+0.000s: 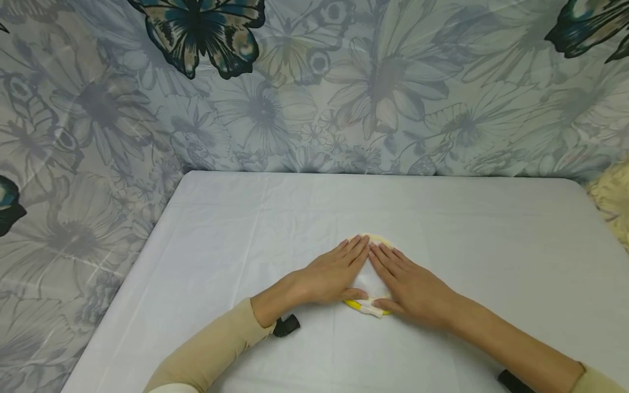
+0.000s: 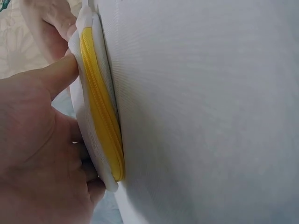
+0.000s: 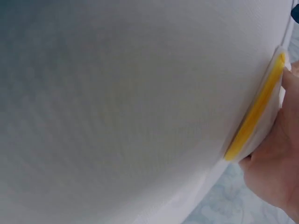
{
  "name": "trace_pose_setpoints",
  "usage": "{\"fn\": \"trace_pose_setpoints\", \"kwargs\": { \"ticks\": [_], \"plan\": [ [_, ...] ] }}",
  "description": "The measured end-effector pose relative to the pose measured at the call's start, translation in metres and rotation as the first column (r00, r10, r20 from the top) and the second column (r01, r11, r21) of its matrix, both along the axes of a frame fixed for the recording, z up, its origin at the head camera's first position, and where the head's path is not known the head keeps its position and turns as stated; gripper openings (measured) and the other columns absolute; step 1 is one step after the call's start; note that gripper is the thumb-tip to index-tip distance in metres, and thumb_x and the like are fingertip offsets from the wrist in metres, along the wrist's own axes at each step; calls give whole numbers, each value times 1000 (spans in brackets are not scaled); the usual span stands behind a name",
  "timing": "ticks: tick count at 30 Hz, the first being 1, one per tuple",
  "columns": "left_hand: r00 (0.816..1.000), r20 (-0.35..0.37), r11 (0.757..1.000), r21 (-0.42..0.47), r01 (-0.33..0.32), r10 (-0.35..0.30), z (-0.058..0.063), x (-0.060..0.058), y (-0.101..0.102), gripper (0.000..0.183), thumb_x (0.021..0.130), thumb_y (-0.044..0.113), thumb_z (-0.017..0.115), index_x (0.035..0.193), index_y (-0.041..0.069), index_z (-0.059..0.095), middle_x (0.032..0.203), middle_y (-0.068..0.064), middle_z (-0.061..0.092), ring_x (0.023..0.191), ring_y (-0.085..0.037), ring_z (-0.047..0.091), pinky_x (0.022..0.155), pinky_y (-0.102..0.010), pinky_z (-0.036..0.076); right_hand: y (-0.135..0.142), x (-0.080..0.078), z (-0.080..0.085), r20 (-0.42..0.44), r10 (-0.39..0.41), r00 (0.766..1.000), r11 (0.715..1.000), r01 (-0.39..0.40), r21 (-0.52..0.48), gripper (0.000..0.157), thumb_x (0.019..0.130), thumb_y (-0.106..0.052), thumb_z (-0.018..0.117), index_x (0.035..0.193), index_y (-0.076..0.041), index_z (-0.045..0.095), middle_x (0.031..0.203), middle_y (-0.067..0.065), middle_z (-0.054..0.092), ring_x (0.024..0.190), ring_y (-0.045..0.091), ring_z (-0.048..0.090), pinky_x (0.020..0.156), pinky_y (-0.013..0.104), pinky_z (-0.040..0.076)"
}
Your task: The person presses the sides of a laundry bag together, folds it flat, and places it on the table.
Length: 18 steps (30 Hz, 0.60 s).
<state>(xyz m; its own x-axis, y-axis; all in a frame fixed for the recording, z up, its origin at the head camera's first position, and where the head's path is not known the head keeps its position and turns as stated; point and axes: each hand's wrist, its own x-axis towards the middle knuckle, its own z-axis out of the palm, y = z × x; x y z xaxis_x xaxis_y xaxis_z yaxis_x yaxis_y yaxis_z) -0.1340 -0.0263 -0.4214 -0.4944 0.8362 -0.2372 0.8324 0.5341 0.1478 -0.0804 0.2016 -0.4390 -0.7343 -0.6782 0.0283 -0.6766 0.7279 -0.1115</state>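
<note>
A small round white pouch [image 1: 369, 277] with a yellow zipper lies on the white-covered table. Along its near edge the yellow zipper [image 2: 100, 100] shows in the left wrist view, and a yellow strip [image 3: 257, 112] shows in the right wrist view. My left hand [image 1: 331, 273] rests flat on the pouch's left side, fingers straight and pointing away. On the right side my right hand [image 1: 410, 286] lies the same way. The fingertips of both hands come close together at the far edge, and the thumbs lie near the zipper edge. Most of the pouch's sides are hidden under the hands.
The white-covered table [image 1: 236, 234] spreads around the pouch. Behind and to the left hangs a grey floral cloth [image 1: 295, 109] with butterflies. A cream ruffled item [image 1: 611, 196] sits beyond the right edge. Black straps [image 1: 286, 326] are at the wrists.
</note>
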Motion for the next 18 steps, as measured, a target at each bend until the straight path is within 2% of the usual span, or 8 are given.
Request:
{"fn": "trace_pose_setpoints", "kwargs": {
  "ticks": [4,11,18],
  "plan": [
    [1000,12,1000,-23,-18,19,-1,0,0,90,101,58,39,157,-2,2,164,-16,-10,151,-26,-10,122,-36,-1,-1,1,-5,-14,-5,1000,1000,5,3,85,101,-59,42,154,5,25,163,20,17,149,36,17,122,44,14],
    [999,-11,994,-96,-51,51,-3,1,2,86,102,60,29,158,2,-1,165,-11,-13,150,-22,-14,122,-35,-4,1,2,-8,-67,16,998,1000,-16,4,80,102,-56,40,154,4,28,162,20,19,149,36,19,121,46,17],
    [997,-60,991,-120,-57,50,-5,2,3,89,100,66,27,159,5,0,165,-8,-13,151,-20,-13,122,-36,-3,5,2,-8,-112,83,990,996,-85,-17,71,102,-54,43,155,-7,34,162,22,20,147,38,23,122,43,12]
  ]
}}
